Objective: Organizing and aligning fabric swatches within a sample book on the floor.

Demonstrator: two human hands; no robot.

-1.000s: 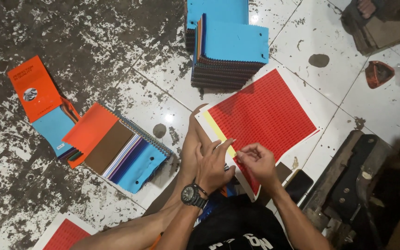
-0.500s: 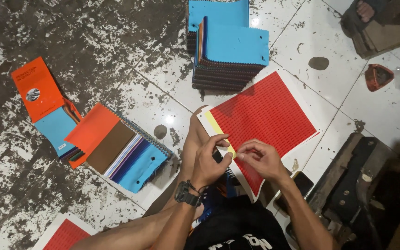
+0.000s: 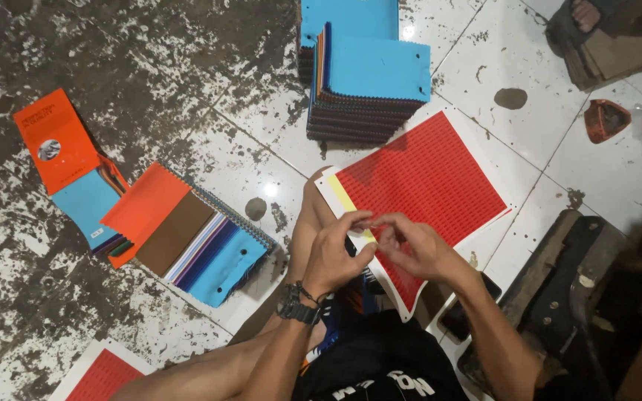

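A large red sheet of small printed squares [image 3: 429, 174], white-edged with a yellow strip on its left side, lies over my knee and the floor tiles. My left hand [image 3: 334, 256], with a dark watch on its wrist, pinches the sheet's left edge by the yellow strip. My right hand [image 3: 419, 249] is curled over the sheet's lower left part. Its fingertips meet those of the left hand. Whatever is pinched between them is too small to make out.
A tall stack of swatch books with blue covers [image 3: 369, 78] stands just beyond the sheet. An open fanned swatch book with an orange cover [image 3: 187, 234] and an orange booklet [image 3: 57, 137] lie at left. Another red sheet [image 3: 102, 375] is at bottom left. A dark phone [image 3: 458, 319] lies by my right forearm, with dark wooden pieces [image 3: 566, 297] at right.
My right hand has moved up and left along the sheet's edge until its fingertips meet the left hand's. The left hand has shifted slightly and closed its pinch at the yellow strip.
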